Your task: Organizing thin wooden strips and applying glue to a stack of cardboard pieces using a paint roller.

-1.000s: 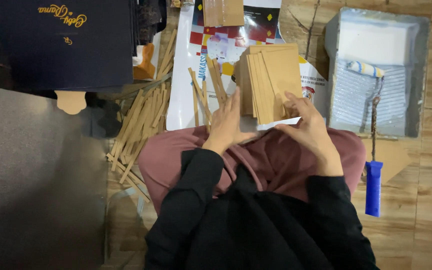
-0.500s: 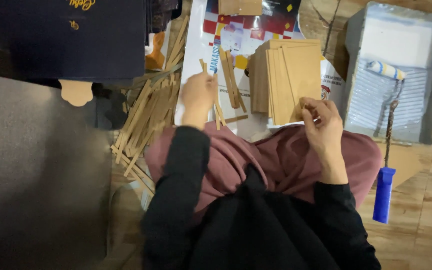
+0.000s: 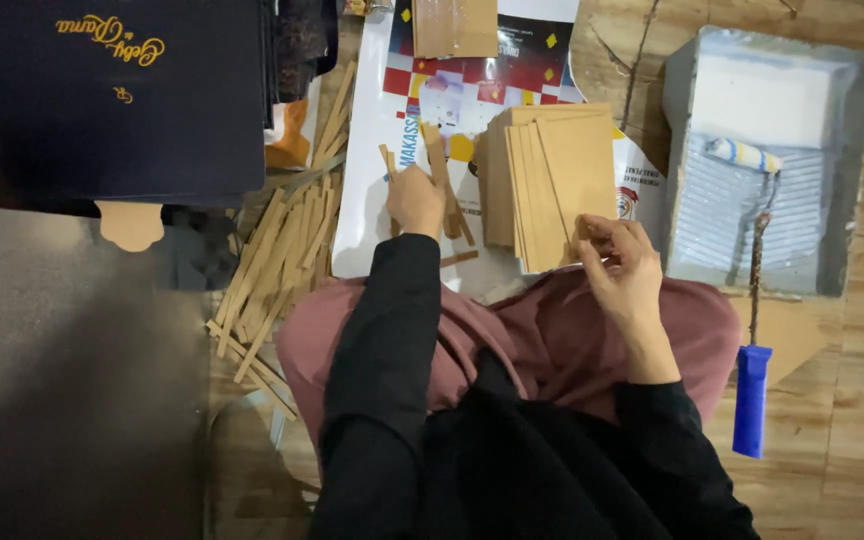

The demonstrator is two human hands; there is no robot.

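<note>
My left hand [image 3: 415,200] reaches forward over a printed banner [image 3: 372,215] and is closed on a thin brown cardboard strip [image 3: 388,160]. More loose strips [image 3: 449,195] lie just right of it. My right hand [image 3: 617,258] rests at the near right corner of a stack of brown cardboard sheets [image 3: 552,170], with thumb and fingers pinched on the corner of the top sheet. Both arms wear black sleeves, and a pink cloth [image 3: 542,340] covers my lap.
A heap of cardboard strips [image 3: 277,265] lies on the wooden floor at left. A dark blue box [image 3: 122,90] sits at the back left above a grey surface [image 3: 52,380]. At right stands a paint tray [image 3: 852,150] with a roller on a blue handle [image 3: 750,400].
My left hand left the cardboard stack, moved left and forward to the loose strips and closed on one. My right hand stayed at the stack's near corner.
</note>
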